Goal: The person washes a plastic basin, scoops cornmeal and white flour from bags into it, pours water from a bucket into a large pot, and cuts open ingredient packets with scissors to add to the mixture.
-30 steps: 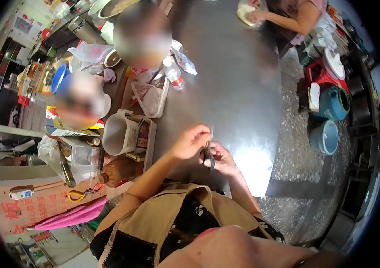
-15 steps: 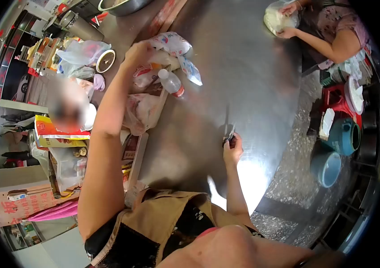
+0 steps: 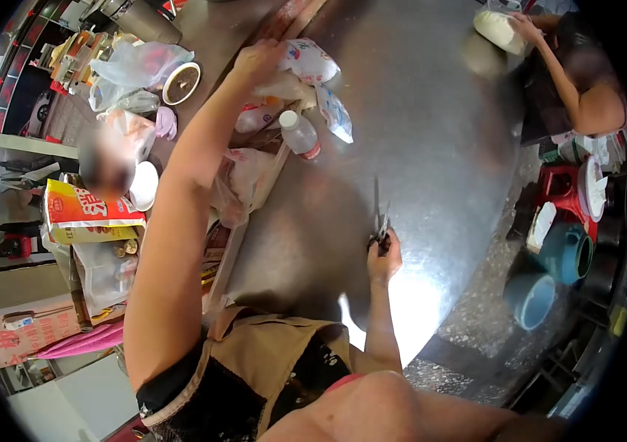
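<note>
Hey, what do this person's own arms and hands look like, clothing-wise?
The left hand and right hand show no gloves. Both arms are bare below; a short black sleeve with tan edging covers the left shoulder. Rings are too small to tell.

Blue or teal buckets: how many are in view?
2: the light-blue bucket to the right of the metal table, and the teal bucket just beyond it. More may be hidden under the table.

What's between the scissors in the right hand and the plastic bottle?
In the head view, only bare tabletop lies between the scissors and the plastic bottle.
</note>
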`<action>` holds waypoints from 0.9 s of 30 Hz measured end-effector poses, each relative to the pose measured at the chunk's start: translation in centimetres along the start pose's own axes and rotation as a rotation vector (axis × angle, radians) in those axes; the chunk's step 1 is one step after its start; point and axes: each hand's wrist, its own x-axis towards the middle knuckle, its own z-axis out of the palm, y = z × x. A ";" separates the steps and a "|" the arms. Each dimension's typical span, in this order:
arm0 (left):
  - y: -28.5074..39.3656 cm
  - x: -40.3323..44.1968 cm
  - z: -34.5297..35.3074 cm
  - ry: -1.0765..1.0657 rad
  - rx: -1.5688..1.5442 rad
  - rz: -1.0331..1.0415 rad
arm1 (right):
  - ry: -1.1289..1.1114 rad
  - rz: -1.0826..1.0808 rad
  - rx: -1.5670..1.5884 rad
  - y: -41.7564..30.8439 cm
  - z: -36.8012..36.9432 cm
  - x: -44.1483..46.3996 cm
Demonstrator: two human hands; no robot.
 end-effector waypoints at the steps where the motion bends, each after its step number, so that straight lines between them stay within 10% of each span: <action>1: -0.1 0.3 0.2 -0.084 0.053 0.016 | 0.005 0.022 0.007 -0.1 0.2 -0.1; 14: -1.7 5.2 -0.4 -0.385 -0.312 -0.101 | -0.016 0.072 -0.033 0.3 0.6 -0.2; 27: -1.9 5.0 0.7 -0.333 0.226 -0.026 | 0.013 0.092 -0.029 1.3 1.0 -0.5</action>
